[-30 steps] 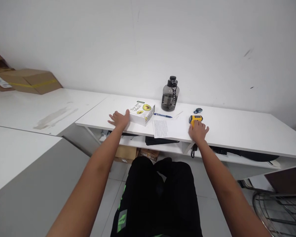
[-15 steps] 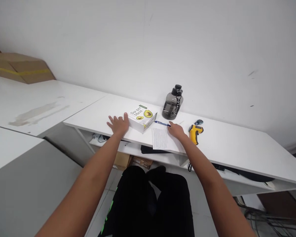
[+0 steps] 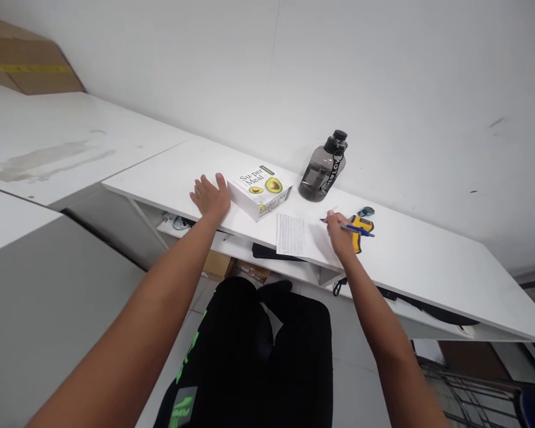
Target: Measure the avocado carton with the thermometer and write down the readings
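Note:
My right hand (image 3: 339,233) is closed around a blue pen (image 3: 359,230), its tip pointing left above the desk. Below and left of that hand lies a sheet of paper (image 3: 290,235) covered in handwriting, near the front edge. My left hand (image 3: 211,197) rests with fingers spread on the white desk (image 3: 410,255), beside the left side of a white box (image 3: 258,189) printed with avocados. A yellow and black gun-shaped device (image 3: 360,224) lies just behind my right hand, partly hidden by it and the pen.
A large grey bottle (image 3: 321,169) with a black cap stands near the wall, behind the paper. A small dark object (image 3: 365,211) lies beyond the yellow device. A taped cardboard box (image 3: 29,56) sits at the far left. Below the desktop runs a shelf holding dark items.
My right hand has moved right, away from the white box, and the pen has turned in its grip. My left hand stays beside the box. The camera view has shifted and tilted.

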Demonstrator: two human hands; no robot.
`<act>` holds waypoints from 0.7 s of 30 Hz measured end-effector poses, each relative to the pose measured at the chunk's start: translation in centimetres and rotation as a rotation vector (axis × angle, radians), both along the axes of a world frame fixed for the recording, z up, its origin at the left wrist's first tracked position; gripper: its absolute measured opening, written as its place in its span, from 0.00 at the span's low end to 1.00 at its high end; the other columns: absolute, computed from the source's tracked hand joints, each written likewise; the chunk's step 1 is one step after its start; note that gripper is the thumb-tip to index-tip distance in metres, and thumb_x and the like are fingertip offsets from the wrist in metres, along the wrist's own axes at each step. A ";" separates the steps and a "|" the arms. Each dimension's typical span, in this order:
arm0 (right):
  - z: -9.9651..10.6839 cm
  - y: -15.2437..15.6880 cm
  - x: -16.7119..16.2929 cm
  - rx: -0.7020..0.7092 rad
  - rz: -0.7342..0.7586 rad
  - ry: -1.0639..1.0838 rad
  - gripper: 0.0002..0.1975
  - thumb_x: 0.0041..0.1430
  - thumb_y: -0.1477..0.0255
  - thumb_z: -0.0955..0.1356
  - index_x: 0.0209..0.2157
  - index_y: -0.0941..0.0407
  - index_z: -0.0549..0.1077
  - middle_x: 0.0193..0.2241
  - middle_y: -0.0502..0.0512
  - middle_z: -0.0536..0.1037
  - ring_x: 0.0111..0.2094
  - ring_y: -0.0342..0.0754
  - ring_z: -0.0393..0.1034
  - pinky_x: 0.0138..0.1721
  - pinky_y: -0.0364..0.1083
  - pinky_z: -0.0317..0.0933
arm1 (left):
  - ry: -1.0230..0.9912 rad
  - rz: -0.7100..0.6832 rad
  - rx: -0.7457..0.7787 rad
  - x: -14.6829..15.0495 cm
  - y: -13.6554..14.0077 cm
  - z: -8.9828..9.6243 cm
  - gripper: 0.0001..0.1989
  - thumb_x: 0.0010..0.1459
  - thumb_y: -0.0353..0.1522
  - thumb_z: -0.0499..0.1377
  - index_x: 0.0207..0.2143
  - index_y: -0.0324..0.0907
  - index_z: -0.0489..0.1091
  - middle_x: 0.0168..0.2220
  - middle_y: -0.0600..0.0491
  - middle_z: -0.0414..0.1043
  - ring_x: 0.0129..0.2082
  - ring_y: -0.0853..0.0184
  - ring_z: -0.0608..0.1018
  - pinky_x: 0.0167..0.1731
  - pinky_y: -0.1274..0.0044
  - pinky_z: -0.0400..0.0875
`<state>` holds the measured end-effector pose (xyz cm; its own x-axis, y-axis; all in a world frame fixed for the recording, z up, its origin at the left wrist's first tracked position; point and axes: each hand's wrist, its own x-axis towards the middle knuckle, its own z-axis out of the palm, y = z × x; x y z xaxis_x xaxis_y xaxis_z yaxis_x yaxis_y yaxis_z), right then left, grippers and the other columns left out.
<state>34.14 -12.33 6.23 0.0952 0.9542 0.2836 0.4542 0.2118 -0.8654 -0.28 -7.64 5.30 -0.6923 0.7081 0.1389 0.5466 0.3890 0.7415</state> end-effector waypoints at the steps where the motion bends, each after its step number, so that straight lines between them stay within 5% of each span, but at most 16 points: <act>1: -0.5 -0.6 -0.4 -0.023 0.048 0.009 0.25 0.65 0.45 0.62 0.31 0.52 0.72 0.19 0.46 0.67 0.23 0.46 0.62 0.29 0.46 0.57 | 0.011 0.000 -0.015 0.0 0.0 -0.1 0.39 0.71 0.47 0.38 0.72 0.27 0.52 0.74 0.32 0.51 0.75 0.52 0.54 0.74 0.58 0.41; 4: -2.0 -1.5 -1.4 -0.099 0.209 0.100 0.23 0.65 0.47 0.61 0.36 0.52 0.73 0.18 0.45 0.67 0.21 0.46 0.60 0.28 0.46 0.57 | 0.084 -0.014 -0.109 0.1 0.3 -0.5 0.36 0.68 0.38 0.46 0.72 0.25 0.50 0.75 0.31 0.46 0.76 0.51 0.52 0.74 0.59 0.40; 7: -2.7 -1.4 -1.6 -0.140 0.217 0.079 0.21 0.65 0.50 0.61 0.30 0.51 0.72 0.19 0.48 0.71 0.22 0.47 0.62 0.29 0.47 0.59 | 0.159 -0.043 -0.179 0.1 0.8 -1.1 0.33 0.66 0.32 0.48 0.70 0.25 0.55 0.75 0.30 0.44 0.76 0.49 0.50 0.74 0.57 0.39; 10: -2.9 -1.4 -1.5 -0.137 0.143 -0.038 0.22 0.62 0.51 0.63 0.24 0.51 0.71 0.18 0.48 0.68 0.25 0.48 0.65 0.34 0.48 0.61 | 0.179 -0.038 -0.194 0.1 1.1 -1.6 0.32 0.67 0.33 0.46 0.69 0.25 0.56 0.75 0.30 0.43 0.77 0.49 0.47 0.73 0.55 0.38; 15: -2.8 -1.6 -1.7 -0.135 0.175 -0.108 0.20 0.58 0.53 0.65 0.21 0.52 0.71 0.22 0.51 0.74 0.31 0.50 0.69 0.39 0.49 0.63 | 0.197 -0.007 -0.216 0.0 1.4 -1.9 0.37 0.67 0.34 0.45 0.75 0.28 0.44 0.77 0.33 0.36 0.77 0.50 0.39 0.72 0.52 0.36; 21: -2.6 -1.7 -1.8 -0.151 0.185 -0.105 0.19 0.58 0.55 0.65 0.21 0.52 0.72 0.24 0.52 0.76 0.33 0.51 0.70 0.41 0.50 0.63 | 0.236 -0.053 -0.351 0.2 1.2 -1.1 0.35 0.68 0.35 0.40 0.73 0.25 0.50 0.76 0.31 0.40 0.77 0.47 0.43 0.72 0.52 0.33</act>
<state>32.34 -14.00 3.61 -0.1070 0.9850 0.1352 0.5085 0.1711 -0.8439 -0.04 -6.40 4.24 -0.6316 0.7746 0.0332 0.7117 0.5622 0.4212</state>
